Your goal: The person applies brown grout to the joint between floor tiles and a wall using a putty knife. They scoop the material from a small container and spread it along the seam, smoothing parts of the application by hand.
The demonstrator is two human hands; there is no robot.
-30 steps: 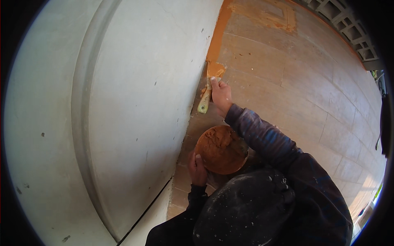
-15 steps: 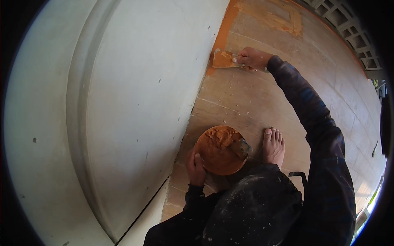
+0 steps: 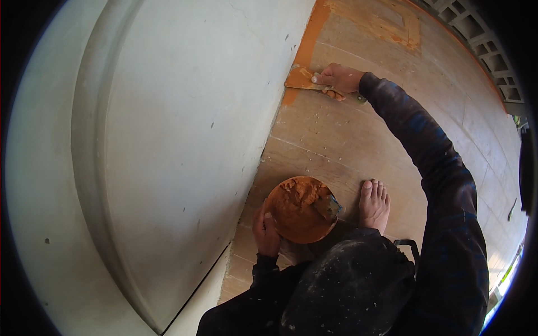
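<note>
My right hand (image 3: 342,79) grips a wide putty knife, its orange-smeared blade (image 3: 298,78) lying across an orange strip (image 3: 311,31) on the tiled floor, right along the foot of the white wall (image 3: 157,140). Lower down, my left hand (image 3: 267,234) grips the side of a round tub (image 3: 294,210) of thick orange paste, close to the wall. A second, greyish blade (image 3: 327,206) rests in the paste at the tub's right side.
My bare foot (image 3: 374,204) is on the floor right of the tub, beside my dark-clothed knee (image 3: 342,280). Farther up, an orange-smeared rectangle (image 3: 395,22) marks the tiles. A row of pale pierced blocks (image 3: 471,28) borders the floor at upper right.
My right hand has moved up and right from a second ago, turning the knife from upright in the picture to nearly crosswise. My foot has come into view. My left hand stays on the tub.
</note>
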